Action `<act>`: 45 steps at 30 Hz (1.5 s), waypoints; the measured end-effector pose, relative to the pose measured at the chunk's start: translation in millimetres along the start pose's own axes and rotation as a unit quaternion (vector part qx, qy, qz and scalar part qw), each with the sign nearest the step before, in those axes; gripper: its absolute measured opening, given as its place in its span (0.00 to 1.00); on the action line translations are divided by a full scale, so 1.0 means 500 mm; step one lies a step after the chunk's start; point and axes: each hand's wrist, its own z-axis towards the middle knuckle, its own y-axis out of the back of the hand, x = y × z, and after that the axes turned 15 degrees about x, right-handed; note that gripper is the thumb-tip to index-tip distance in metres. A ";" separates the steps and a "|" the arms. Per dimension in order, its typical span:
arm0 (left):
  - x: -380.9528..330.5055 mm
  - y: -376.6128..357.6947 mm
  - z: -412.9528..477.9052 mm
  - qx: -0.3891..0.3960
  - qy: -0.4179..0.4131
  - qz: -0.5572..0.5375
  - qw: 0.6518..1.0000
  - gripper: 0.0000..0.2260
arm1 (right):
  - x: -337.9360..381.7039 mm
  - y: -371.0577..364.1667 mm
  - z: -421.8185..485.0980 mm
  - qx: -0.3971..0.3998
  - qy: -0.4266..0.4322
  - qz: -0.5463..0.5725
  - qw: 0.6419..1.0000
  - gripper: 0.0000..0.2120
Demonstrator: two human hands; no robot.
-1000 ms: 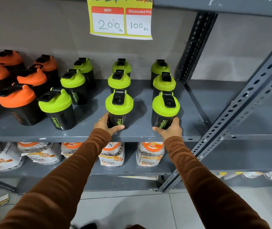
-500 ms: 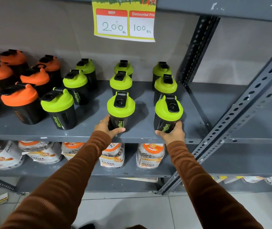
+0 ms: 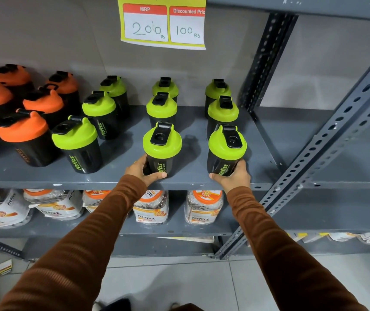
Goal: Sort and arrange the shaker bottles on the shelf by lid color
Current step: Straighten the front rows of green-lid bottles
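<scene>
Black shaker bottles stand on a grey metal shelf [image 3: 121,181]. Orange-lidded ones [image 3: 23,131] are grouped at the left; green-lidded ones fill three columns to their right. My left hand [image 3: 142,170] wraps the base of the front bottle of the middle green column [image 3: 162,145], which stands upright. My right hand [image 3: 233,176] grips the base of the front bottle of the right column [image 3: 227,148], which leans slightly to the right. Another green-lidded bottle [image 3: 75,140] stands at the front left beside the orange group.
A yellow price sign [image 3: 163,23] hangs from the shelf above. A perforated grey upright [image 3: 267,63] and a slanted brace [image 3: 327,140] bound the shelf's right end. Jars with orange lids [image 3: 203,207] and pouches [image 3: 2,212] fill the shelf below.
The right front bottle has tipped a little to the right in my right hand. My left hand stays around the middle front bottle. The camera moved slightly closer.
</scene>
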 end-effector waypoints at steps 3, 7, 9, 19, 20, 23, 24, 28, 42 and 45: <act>0.002 0.000 0.001 -0.005 -0.002 0.003 1.000 0.26 | -0.002 0.000 0.002 0.003 0.000 -0.001 1.000 0.32; 0.007 0.000 0.002 -0.008 -0.006 0.008 1.000 0.27 | -0.005 0.003 0.003 0.014 -0.001 -0.001 1.000 0.33; 0.008 0.001 0.002 -0.006 -0.002 0.008 1.000 0.29 | -0.005 0.007 0.003 0.027 0.000 -0.004 1.000 0.34; 0.015 -0.001 0.003 -0.019 -0.036 0.002 0.999 0.22 | -0.005 0.003 -0.006 0.030 0.020 0.013 0.999 0.39; 0.016 -0.002 0.004 -0.022 -0.038 0.000 0.999 0.22 | -0.004 0.000 -0.005 0.024 0.015 0.014 1.000 0.38; 0.016 -0.002 0.006 -0.024 -0.035 -0.013 0.999 0.22 | -0.004 -0.004 -0.003 0.007 0.006 0.009 1.000 0.34; 0.016 -0.002 0.007 -0.024 -0.034 -0.016 0.999 0.22 | -0.006 -0.004 -0.003 0.004 0.005 0.007 1.000 0.33; 0.020 -0.004 0.010 -0.030 -0.045 -0.029 0.998 0.20 | -0.012 -0.004 0.001 0.004 0.003 0.010 1.000 0.32; 0.035 -0.005 0.014 -0.015 -0.088 -0.059 0.994 0.26 | -0.020 -0.016 -0.027 -0.041 0.054 0.031 0.997 0.50; 0.032 -0.023 -0.003 -0.071 -0.132 -0.141 0.979 0.22 | -0.026 -0.048 -0.072 -0.120 0.065 0.009 0.991 0.46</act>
